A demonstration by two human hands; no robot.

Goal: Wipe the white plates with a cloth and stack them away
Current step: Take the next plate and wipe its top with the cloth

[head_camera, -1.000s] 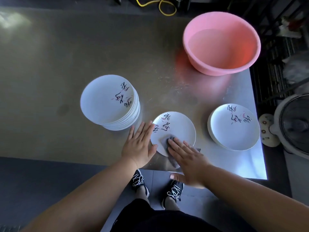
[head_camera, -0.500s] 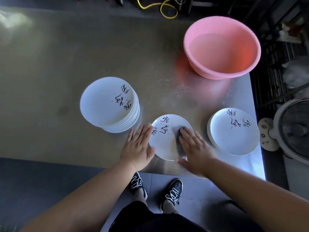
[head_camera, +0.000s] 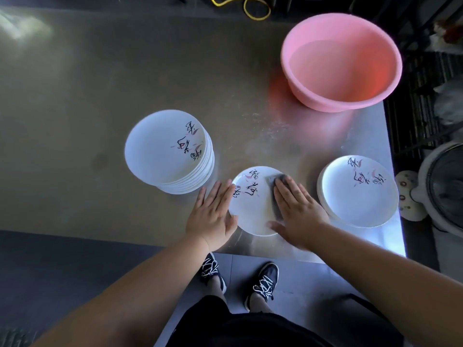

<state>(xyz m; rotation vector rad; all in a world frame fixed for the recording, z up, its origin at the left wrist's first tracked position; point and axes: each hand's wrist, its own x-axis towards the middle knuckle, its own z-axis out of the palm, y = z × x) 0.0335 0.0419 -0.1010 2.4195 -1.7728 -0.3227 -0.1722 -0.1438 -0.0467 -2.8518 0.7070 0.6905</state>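
Observation:
A single white plate point(head_camera: 250, 209) with black and pink markings lies on the metal table point(head_camera: 100, 83) near its front edge. My right hand point(head_camera: 295, 209) lies flat on the plate's right half and presses a grey cloth point(head_camera: 274, 181) under its straight fingers. My left hand point(head_camera: 213, 214) rests flat against the plate's left rim, fingers straight. A tall stack of white plates point(head_camera: 170, 151) stands to the left. A low stack of white plates point(head_camera: 358, 191) sits to the right.
A pink basin point(head_camera: 340, 61) holding water stands at the back right of the table. A white fan point(head_camera: 441, 189) stands off the table's right edge. A yellow cable point(head_camera: 250, 8) lies beyond the far edge. My shoes show below the front edge.
My right hand has slid the cloth from the plate's near edge across to its far right part. My left hand has stayed at the left rim.

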